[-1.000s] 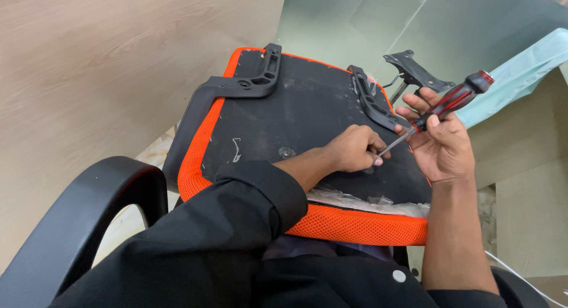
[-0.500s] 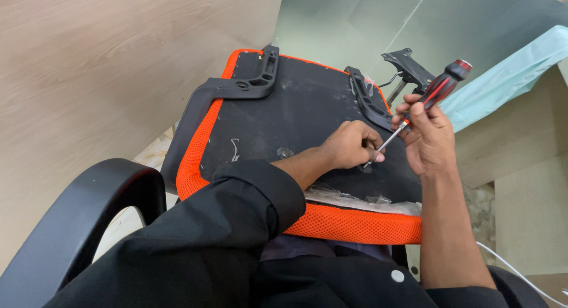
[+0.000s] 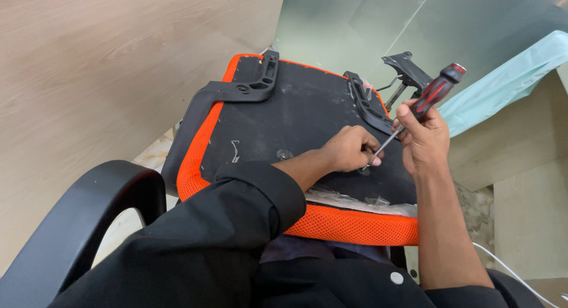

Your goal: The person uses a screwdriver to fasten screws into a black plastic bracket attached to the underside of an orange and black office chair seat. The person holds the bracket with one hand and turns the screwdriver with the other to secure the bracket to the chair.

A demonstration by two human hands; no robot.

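We note the right hand [image 3: 423,139] gripping the screwdriver [image 3: 435,95], now raised steeper; left hand [image 3: 349,148] (fingers closed) steadies its tip on the seat base [image 3: 296,119].

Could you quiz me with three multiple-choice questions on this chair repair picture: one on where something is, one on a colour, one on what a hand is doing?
1. Where does the screwdriver tip rest?
A. on the wall
B. on the black underside of the seat
C. on the floor

2. What colour is the mesh edge of the seat?
A. orange
B. blue
C. white

3. What is the right hand doing?
A. hanging free
B. resting flat on the seat
C. gripping the screwdriver handle

Answers:
1 B, the shaft slants down to the seat beside the left hand.
2 A, the rim is bright orange.
3 C, its fingers wrap the red and black handle.
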